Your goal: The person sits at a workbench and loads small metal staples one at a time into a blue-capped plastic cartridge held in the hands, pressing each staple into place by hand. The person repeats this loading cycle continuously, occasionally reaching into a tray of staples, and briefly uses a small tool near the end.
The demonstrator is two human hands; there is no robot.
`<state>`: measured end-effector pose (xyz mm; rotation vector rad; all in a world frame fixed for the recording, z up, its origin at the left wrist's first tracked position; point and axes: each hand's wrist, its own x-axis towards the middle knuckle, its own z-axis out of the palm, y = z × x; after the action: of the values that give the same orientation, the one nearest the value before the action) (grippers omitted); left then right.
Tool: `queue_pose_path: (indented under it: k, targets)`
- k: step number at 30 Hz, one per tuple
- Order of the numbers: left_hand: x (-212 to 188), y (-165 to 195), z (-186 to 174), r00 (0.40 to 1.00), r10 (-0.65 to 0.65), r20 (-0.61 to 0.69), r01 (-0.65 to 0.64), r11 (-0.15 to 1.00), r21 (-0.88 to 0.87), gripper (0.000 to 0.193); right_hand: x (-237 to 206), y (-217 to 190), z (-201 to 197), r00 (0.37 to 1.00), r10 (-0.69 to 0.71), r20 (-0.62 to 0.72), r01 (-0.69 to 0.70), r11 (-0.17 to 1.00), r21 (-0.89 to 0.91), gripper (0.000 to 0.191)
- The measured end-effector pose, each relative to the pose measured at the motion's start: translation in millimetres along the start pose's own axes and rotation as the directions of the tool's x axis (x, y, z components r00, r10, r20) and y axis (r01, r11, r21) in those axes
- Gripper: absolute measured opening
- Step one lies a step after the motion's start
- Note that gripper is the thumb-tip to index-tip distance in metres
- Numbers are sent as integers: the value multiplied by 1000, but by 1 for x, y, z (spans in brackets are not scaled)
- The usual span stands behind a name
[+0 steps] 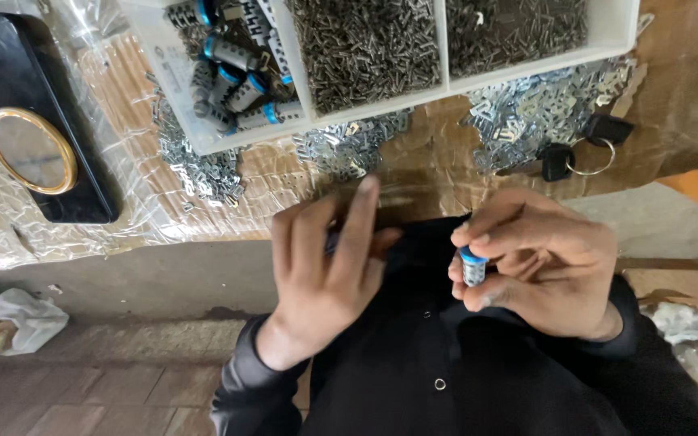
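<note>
Grey metal with a blue ring at its top, a small lock cylinder (473,267) sits upright in the right hand (539,266), pinched between thumb and curled fingers, just above the person's black jacket. The left hand (329,270) is close beside it, fingers half curled and raised, with something small and bluish barely showing behind them; whether it grips that piece cannot be told. Beyond both hands, on the counter (414,173) covered in crinkled plastic wrap, stands a white divided tray (173,81): more blue-ringed cylinders (236,56) fill the compartment ahead of the left hand, small dark pins (365,44) fill the next ones. Loose silvery plates (527,113) lie scattered before the tray. Black-headed keys on a ring (579,149) rest past the right hand.
</note>
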<state>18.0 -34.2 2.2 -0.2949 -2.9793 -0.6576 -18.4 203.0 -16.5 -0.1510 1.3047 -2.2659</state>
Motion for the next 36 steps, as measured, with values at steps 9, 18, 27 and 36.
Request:
queue_pose_path:
  k: [9,18,27,36]
  targets:
    - [-3,8,-2,996,-85,22,84,996,38,48,-1,-6,-4,999,22,43,-23,999,28,36]
    - [-12,-1,1,1000,-31,6,30,998,53,50,5,-2,2,997,44,60,-42,999,-34,39]
    - [-12,-6,-18,998,-32,-60,-8,823,-568,29,6,3,10,997,74,5,-74,995,71,41]
    - [4,7,-2,962,193,-194,-266,822,-503,28,4,-1,6,999,43,6,-40,965,-259,33]
